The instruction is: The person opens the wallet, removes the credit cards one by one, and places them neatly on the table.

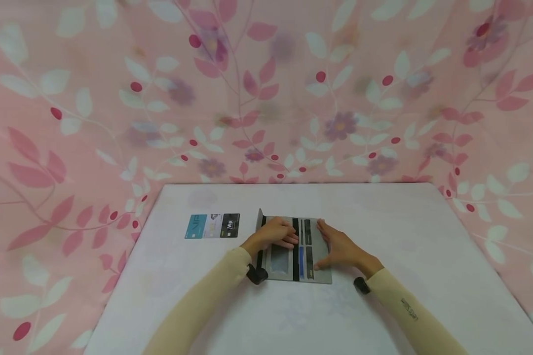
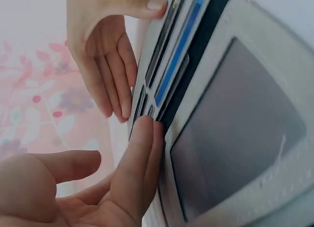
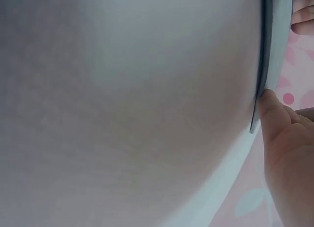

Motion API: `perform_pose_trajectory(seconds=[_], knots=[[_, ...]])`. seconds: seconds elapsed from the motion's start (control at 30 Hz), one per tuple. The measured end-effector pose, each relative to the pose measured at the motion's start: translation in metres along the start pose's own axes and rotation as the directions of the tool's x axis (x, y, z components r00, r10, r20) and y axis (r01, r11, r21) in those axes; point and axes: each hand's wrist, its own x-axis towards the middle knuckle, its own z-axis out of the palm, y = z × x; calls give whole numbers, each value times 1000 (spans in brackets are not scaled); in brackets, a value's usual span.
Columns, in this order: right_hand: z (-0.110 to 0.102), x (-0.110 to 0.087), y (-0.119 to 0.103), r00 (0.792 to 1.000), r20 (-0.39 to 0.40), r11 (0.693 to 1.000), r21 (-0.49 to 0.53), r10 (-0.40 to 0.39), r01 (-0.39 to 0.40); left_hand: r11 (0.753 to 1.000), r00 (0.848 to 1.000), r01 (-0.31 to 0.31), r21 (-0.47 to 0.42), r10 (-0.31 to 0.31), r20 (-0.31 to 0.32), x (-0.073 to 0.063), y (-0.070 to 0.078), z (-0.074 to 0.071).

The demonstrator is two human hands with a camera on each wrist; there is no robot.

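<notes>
A grey wallet (image 1: 318, 251) lies spread on the table, its left flap standing up at the edge. Across its middle rests my left hand (image 1: 277, 232), with extended fingertips touching near the card slots. Below that hand is a clear window (image 1: 279, 261). A blue card (image 1: 301, 263) and a dark card (image 1: 310, 263) sit in slots. My right hand (image 1: 342, 249) is at the wallet's right side, thumb on the lower right part and straight fingers along the edge. In the right wrist view, the right thumb (image 3: 273, 116) touches the wallet's edge.
Left of the wallet lie a teal VIP card (image 1: 196, 228), a pale card (image 1: 211, 227) and a black VIP card (image 1: 230, 225), side by side. The white table (image 1: 382, 212) ends at a pink floral cloth (image 1: 266, 98) behind and at both sides.
</notes>
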Motion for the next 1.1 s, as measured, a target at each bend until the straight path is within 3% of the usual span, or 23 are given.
perform_pose_trajectory(seconds=[0.2,0.43,0.63,0.73,0.8,0.83,0.93,1.0,1.07,1.1], knots=[[1,-1,4,1000,6,1000,-8,-14,14,995,998,60,-73,-62,-33,4,-1,10],[-2,-3,6,1000,-3,1000,-14,-25,25,994,995,99,-51,-100,-16,7,6,30],[-5,-5,5,1000,12,1000,15,-9,9,998,996,49,28,-47,-81,2,3,37],[-5,-5,6,1000,8,1000,23,17,-17,988,996,-2,152,15,-86,-1,-2,39],[-5,-4,6,1000,8,999,34,20,-21,951,993,-51,305,81,-85,-2,-7,41],[-5,-4,6,1000,9,999,39,19,-19,917,990,-76,391,117,-82,-3,-9,42],[-4,-3,7,1000,18,999,44,9,-10,767,970,-150,624,238,-59,-6,-16,44],[-3,-3,6,1000,22,999,50,14,-15,680,951,-192,708,307,-37,-6,-19,45],[-3,-2,6,1000,23,999,47,15,-16,631,935,-226,742,355,-17,-5,-22,45],[-3,-2,6,1000,22,999,50,19,-20,621,929,-241,746,370,-7,-5,-24,44]])
